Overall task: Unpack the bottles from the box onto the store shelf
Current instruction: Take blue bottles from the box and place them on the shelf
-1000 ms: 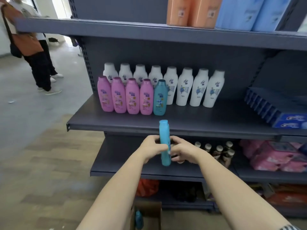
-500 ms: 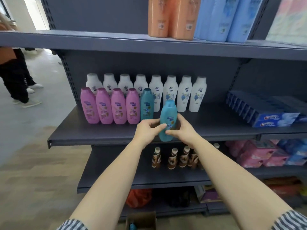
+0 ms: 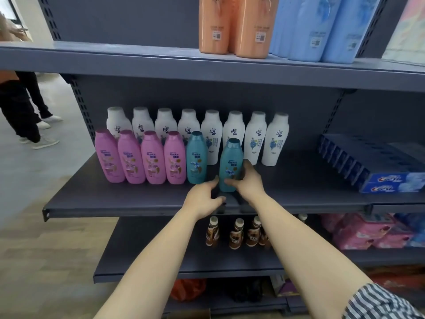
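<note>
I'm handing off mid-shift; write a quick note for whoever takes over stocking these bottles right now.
Right hand: grip closed on the teal bottle, standing upright on the middle shelf, a gap right of the first teal bottle.
Left hand: open, beside the bottle's base, holding nothing.
Done: four pink bottles and one teal in the front row, ahead of the white bottles.
Left: slide this bottle into line, release, then fetch more; the box barely shows at the bottom edge, contents unseen.
</note>
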Tool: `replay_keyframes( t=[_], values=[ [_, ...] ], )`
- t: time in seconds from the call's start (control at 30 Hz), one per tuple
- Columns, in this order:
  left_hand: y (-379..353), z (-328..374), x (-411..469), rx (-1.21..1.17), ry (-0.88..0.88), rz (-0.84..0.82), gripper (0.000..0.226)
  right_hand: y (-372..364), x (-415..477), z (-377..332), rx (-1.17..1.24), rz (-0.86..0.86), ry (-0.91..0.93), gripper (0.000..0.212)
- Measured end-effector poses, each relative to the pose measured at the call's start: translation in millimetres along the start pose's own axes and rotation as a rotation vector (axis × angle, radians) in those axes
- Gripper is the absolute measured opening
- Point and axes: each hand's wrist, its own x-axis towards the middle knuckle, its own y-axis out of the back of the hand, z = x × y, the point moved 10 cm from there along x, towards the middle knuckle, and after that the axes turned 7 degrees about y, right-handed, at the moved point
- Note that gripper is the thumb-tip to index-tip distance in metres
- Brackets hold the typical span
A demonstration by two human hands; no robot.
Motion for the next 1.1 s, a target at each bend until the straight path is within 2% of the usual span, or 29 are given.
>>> replay_keyframes(
  t=[0.33,0.8,1.1],
  values=[
    [8,-16,7,0.09,0.05,0.037,0.068,-24,21,8,-0.045,-0.058,0.016,0.048],
    [6,-16,10,0.201,0.104,0.034,0.057,-40,30,12,-0.269,-0.164,0.025,0.041],
    [2,-21,8,0.196,0.136,0.028,0.061,-46,32,15,-0.292,-0.186,0.022,0.043]
  ],
)
